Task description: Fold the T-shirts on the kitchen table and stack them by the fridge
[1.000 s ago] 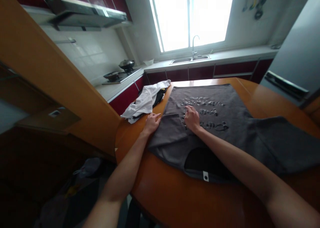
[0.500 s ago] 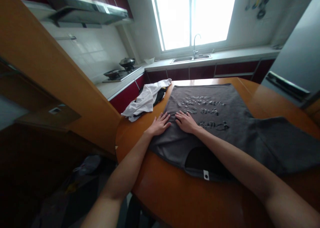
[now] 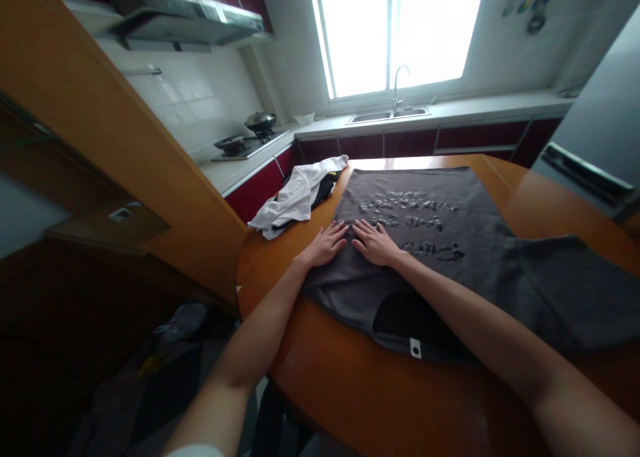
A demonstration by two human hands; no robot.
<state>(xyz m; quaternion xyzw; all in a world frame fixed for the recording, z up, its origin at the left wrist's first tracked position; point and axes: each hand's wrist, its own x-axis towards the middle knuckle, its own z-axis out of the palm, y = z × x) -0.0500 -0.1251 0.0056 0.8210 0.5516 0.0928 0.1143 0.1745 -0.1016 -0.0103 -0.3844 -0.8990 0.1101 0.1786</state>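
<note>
A dark grey T-shirt (image 3: 480, 283) with raised lettering lies spread on a round wooden table (image 3: 340, 383). Its neckline, with a white tag (image 3: 415, 348), faces me, and one sleeve reaches out to the right. My left hand (image 3: 325, 245) rests flat on the shirt's left side, fingers stretched out. Close beside it, my right hand (image 3: 376, 243) also lies flat on the fabric, just left of the lettering, with its fingers apart. The left sleeve is not seen spread out; that side appears folded in.
A heap of white and black clothes (image 3: 295, 193) sits at the table's left far edge. Behind stand a stove with pans (image 3: 260, 122), a counter with a sink (image 3: 370, 117), and a fridge (image 3: 595, 137) at right. A wooden partition (image 3: 150, 170) rises on the left.
The whole view has shifted slightly, so everything sits a little further right. Both hands stay flat on the shirt at nearly the same place.
</note>
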